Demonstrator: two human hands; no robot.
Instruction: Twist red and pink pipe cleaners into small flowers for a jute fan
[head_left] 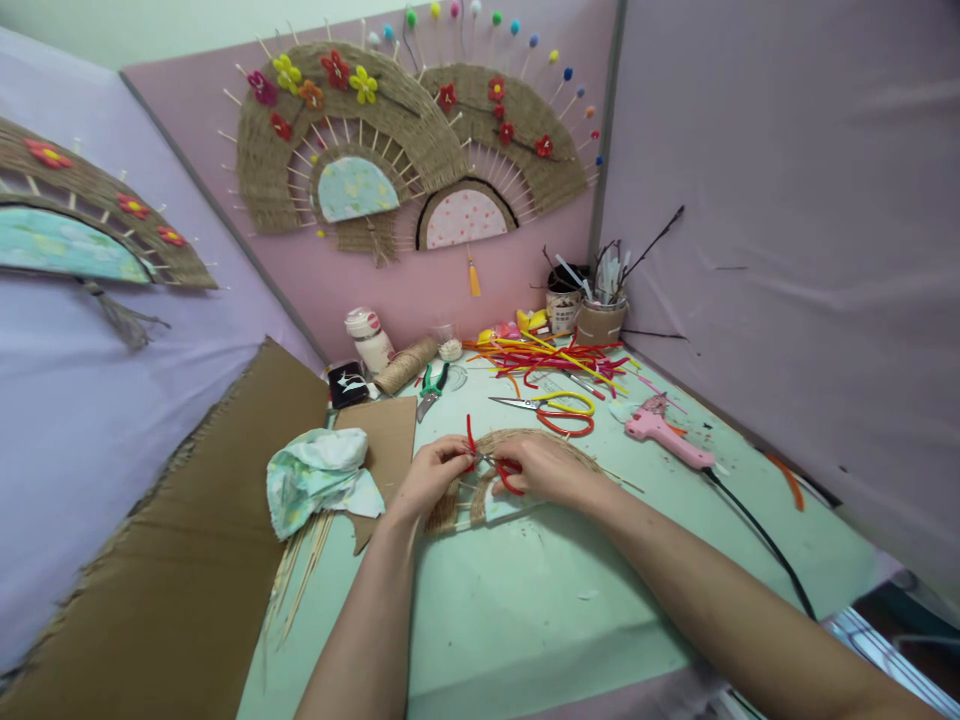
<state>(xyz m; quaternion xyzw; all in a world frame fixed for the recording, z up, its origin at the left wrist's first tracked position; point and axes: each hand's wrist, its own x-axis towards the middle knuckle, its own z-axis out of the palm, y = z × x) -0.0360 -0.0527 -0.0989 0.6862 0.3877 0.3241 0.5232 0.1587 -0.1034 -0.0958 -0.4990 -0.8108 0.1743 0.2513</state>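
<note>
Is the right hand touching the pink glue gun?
Apart. The head view plainly shows green tabletop between the right hand and the pink glue gun.

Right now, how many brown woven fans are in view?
4: a table fan, partly hidden by the left hand and right hand; two overlapping back fans on the pink wall; one side fan on the left purple wall, partly out of frame.

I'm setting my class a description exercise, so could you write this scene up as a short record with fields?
Left hand: holding a red fuzzy strip
Right hand: holding a red-handled metal tool
Under the hands: woven fan, partly hidden
To the right: pink glue gun
Beyond: scissors, one yellow handle, one red
To the left: crumpled patterned cloth
Pink back panel: flower-decorated fans
</note>
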